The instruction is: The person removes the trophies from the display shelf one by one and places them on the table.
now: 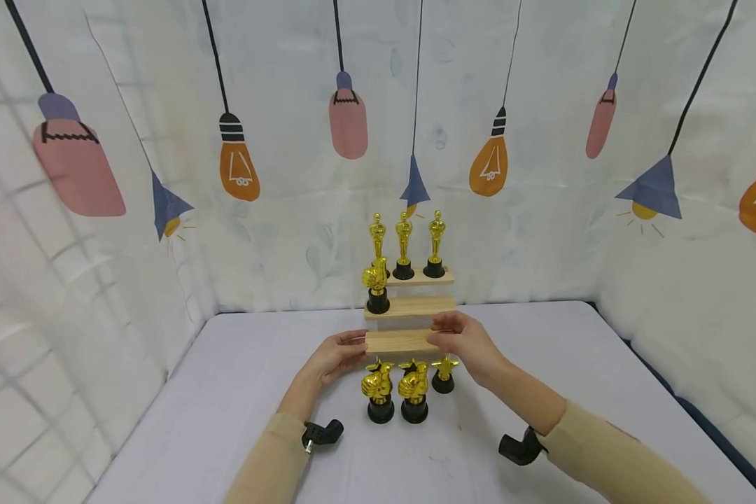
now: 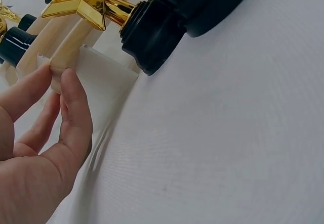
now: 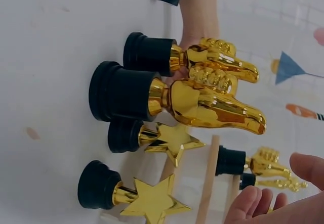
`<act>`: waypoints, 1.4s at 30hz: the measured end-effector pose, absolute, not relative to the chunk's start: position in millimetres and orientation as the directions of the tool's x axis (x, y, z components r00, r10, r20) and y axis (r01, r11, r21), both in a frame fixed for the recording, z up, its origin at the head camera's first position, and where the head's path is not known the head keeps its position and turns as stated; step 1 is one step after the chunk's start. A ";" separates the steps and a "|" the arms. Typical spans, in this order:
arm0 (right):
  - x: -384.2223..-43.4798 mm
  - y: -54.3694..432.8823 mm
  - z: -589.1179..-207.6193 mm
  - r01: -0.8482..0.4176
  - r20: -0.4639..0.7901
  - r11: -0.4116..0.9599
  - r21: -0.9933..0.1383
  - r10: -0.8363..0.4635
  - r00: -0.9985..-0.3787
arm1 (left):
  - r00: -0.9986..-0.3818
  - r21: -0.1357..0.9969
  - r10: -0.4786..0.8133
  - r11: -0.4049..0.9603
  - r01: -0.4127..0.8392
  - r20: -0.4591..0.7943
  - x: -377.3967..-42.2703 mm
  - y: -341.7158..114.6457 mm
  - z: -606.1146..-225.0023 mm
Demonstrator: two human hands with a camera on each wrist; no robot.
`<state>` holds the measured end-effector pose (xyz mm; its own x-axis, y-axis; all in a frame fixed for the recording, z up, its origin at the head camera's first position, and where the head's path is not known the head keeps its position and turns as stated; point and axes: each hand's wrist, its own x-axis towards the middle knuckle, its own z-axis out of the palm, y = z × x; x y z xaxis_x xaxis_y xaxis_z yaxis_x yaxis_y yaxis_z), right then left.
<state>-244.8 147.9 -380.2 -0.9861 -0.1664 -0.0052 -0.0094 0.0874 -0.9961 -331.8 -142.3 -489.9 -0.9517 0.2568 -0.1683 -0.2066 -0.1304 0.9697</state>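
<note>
Head view: on wooden top shelf [image 1: 421, 278], three figure trophies [image 1: 404, 245]; on middle shelf [image 1: 422, 306], one thumbs-up trophy [image 1: 377, 301]; on table [image 1: 258, 350] in front of lowest shelf [image 1: 395, 341], two thumbs-up trophies [image 1: 414, 385], three star trophies [image 1: 444, 381]. Left hand [image 1: 332, 358]: pinching lowest shelf's left end. Right hand [image 1: 471, 346]: at right end, with fingers loosely curved, apart from thumb; cannot tell whether touching.

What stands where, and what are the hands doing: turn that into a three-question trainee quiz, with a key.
1. How many thumbs-up trophies stand on the table?
2. True or false: a star trophy stands on the middle step.
3. The left hand pinches the end of: (a) the top step, (b) the middle step, (c) the lowest step?
Key: 1. Two. 2. False; the middle step bears a thumbs-up trophy. 3. (c).
</note>
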 end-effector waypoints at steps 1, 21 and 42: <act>-246.1 146.7 -379.5 -0.006 -0.009 0.087 -0.996 -0.166 -0.986 | -0.952 0.970 0.259 -0.130 -0.204 -0.166 -331.7 -142.4 -489.7; -279.5 120.3 -367.3 0.019 -0.029 0.055 -0.998 -0.192 -0.981 | -0.955 0.972 0.245 -0.123 -0.201 -0.167 -332.1 -141.5 -489.2; -320.8 97.2 -357.6 0.053 -0.061 0.042 -0.998 -0.222 -0.973 | -0.947 0.964 0.266 -0.142 -0.224 -0.181 -332.5 -142.5 -488.0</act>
